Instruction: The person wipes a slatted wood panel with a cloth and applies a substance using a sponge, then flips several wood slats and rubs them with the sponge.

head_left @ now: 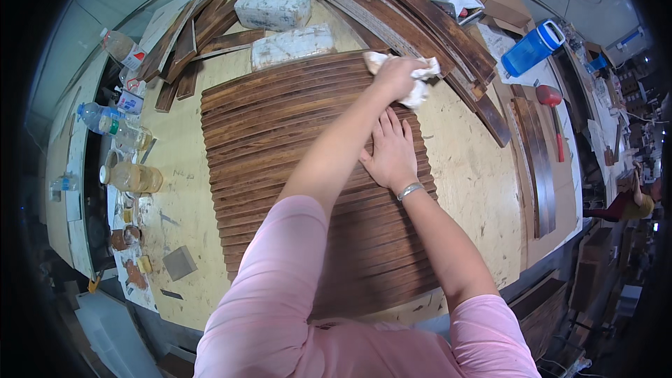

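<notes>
A brown ribbed wooden panel (287,140), its slats running side to side, lies flat on the table in front of me. My left hand (396,78) reaches across to the panel's far right corner, closed on a crumpled white cloth (418,91). The cloth rests at the panel's edge and spreads out past my fingers. Just nearer to me, my right hand (393,152) presses palm down on the panel with fingers stretched out. A silver bracelet (410,190) circles the right wrist. My forearms hide parts of the slats.
Two wrapped blocks (273,10) sit beyond the panel, between stacks of dark wood strips (413,10). Bottles and a jar of yellowish liquid (136,177) line the left side. A blue jug (533,49) and a red-headed tool (550,96) are at the right. Another person (633,203) is far right.
</notes>
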Demonstrator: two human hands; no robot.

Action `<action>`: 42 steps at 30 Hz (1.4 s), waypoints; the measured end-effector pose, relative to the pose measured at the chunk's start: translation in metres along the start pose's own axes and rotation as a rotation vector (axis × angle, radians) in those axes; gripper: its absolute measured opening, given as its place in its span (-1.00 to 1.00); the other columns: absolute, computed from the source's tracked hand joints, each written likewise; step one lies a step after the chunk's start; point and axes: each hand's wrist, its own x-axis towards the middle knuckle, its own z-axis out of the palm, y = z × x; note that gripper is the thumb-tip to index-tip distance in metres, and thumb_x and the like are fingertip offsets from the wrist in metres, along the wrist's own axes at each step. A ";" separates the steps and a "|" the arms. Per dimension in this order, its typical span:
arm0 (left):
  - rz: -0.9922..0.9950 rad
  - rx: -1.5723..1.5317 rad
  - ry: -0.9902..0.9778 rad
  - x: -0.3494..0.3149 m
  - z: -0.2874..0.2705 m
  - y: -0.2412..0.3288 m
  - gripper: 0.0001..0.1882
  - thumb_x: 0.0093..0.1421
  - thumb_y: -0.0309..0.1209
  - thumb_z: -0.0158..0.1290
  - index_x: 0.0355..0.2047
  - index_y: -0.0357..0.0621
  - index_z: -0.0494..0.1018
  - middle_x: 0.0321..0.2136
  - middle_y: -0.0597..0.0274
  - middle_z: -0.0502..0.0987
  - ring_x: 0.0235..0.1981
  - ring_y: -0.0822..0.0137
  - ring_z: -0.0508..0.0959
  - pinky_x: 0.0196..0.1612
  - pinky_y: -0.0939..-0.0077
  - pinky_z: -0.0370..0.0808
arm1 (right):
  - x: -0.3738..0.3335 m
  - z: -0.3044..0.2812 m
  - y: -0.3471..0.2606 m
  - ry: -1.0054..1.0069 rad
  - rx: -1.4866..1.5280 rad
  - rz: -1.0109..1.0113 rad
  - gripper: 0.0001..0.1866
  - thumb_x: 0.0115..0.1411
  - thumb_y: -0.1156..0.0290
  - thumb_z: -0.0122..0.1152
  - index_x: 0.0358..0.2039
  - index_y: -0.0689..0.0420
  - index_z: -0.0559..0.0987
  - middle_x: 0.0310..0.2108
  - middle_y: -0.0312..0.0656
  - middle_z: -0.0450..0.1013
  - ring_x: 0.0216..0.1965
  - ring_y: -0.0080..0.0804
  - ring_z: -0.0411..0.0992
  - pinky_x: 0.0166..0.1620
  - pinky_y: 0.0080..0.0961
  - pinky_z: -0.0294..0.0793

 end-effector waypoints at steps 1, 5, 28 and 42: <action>-0.018 0.091 -0.002 0.007 0.002 0.010 -0.50 0.08 -0.56 0.13 0.05 0.14 0.63 0.20 0.12 0.52 0.26 0.07 0.43 0.29 0.11 0.32 | 0.000 -0.002 -0.001 -0.013 -0.003 0.003 -0.14 0.29 -0.07 0.09 0.44 0.19 0.14 0.48 -0.04 0.02 0.52 -0.16 -0.08 0.49 0.00 -0.12; 0.023 0.447 0.026 -0.032 -0.048 -0.034 -0.42 0.15 -0.37 0.19 0.21 0.35 0.49 0.35 0.40 0.36 0.33 0.27 0.37 0.39 -0.15 0.15 | 0.000 0.005 0.005 0.049 0.020 0.002 -0.14 0.28 -0.06 0.11 0.44 0.17 0.14 0.50 -0.07 -0.01 0.51 -0.18 -0.07 0.49 -0.02 -0.10; -0.284 0.610 -0.073 -0.211 -0.138 -0.015 -0.31 0.29 0.04 0.11 0.37 0.13 0.31 0.43 0.12 0.20 0.47 0.07 0.10 0.47 -0.12 -0.02 | 0.002 0.010 0.007 0.038 -0.088 0.024 -0.16 0.33 -0.14 -0.02 0.47 0.09 0.13 0.54 -0.16 -0.08 0.53 -0.24 -0.10 0.51 -0.09 -0.13; -0.296 0.438 0.094 -0.308 -0.153 0.050 -0.37 0.12 -0.01 0.28 0.14 -0.01 0.48 0.14 0.10 0.52 0.15 0.04 0.51 0.19 0.06 0.40 | 0.003 0.017 0.006 0.087 -0.121 0.002 -0.18 0.34 -0.17 -0.04 0.47 0.04 0.15 0.53 -0.20 -0.03 0.51 -0.25 -0.06 0.50 -0.09 -0.09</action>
